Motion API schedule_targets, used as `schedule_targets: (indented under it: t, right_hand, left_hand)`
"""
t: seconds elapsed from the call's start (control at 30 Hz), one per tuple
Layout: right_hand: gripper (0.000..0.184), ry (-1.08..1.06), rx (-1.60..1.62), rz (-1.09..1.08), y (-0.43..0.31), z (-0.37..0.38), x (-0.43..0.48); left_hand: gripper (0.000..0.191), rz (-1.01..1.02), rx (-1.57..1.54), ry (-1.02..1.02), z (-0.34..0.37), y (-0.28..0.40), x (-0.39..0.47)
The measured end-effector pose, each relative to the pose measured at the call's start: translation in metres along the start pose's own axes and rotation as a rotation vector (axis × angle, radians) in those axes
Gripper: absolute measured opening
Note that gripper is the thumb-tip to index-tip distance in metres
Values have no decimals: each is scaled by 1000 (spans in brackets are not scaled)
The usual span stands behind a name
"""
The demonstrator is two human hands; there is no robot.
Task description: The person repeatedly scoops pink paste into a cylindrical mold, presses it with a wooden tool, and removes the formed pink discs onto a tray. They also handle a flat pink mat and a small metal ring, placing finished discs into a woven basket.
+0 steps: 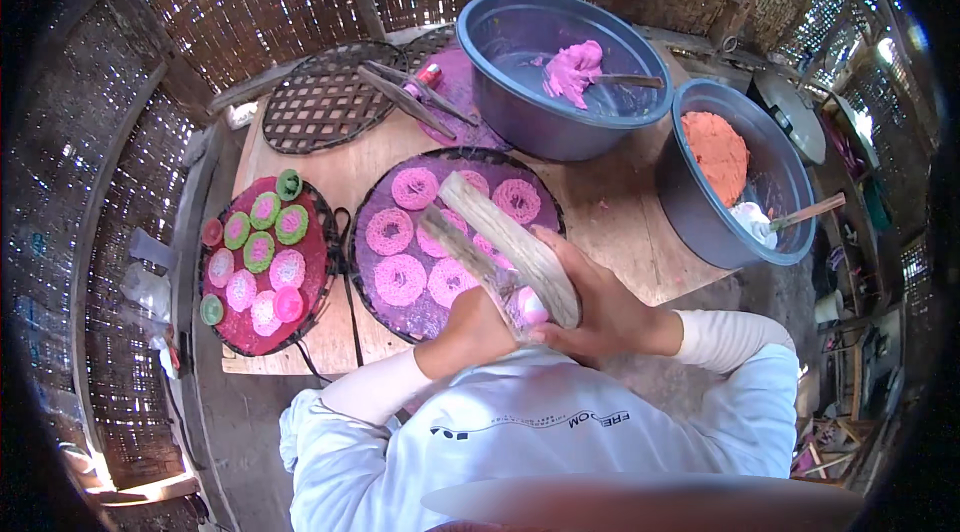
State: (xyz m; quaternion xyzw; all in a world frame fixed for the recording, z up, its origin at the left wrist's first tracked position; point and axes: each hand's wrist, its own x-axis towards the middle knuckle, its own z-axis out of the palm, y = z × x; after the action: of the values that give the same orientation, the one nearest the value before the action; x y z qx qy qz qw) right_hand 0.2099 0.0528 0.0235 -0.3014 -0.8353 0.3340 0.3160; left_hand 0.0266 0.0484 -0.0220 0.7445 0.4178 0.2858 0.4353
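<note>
Close to my body, both hands hold a wooden dough press (514,232) made of two long bars. My left hand (474,328) wraps the lower end of the thinner bar. My right hand (600,299) grips the thicker bar from the side, its thumb near a lump of pink and white dough (531,305) between the bars. The far ends of the press reach over a round tray (386,191) with a purple lining. Several pink rings of dough strands (390,232) lie on it; the press hides some of them.
A smaller red-lined tray (247,337) at left bears green, pink and white rings. Behind are an open-weave tray (326,101) and another wooden press (409,101). Two large basins hold pink dough (574,71), orange dough (714,157) and white dough (754,224).
</note>
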Motion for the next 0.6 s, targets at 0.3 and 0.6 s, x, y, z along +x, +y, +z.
schedule_targets:
  t: [0.3,0.6]
  right_hand:
    - [63,-397,925,769,41,-54,-15]
    - [64,-542,750,919,60,-64,1]
  left_hand:
    - [60,468,-191,-202,-71,-8,60]
    - [45,616,-1896,-107,-66,-63,105]
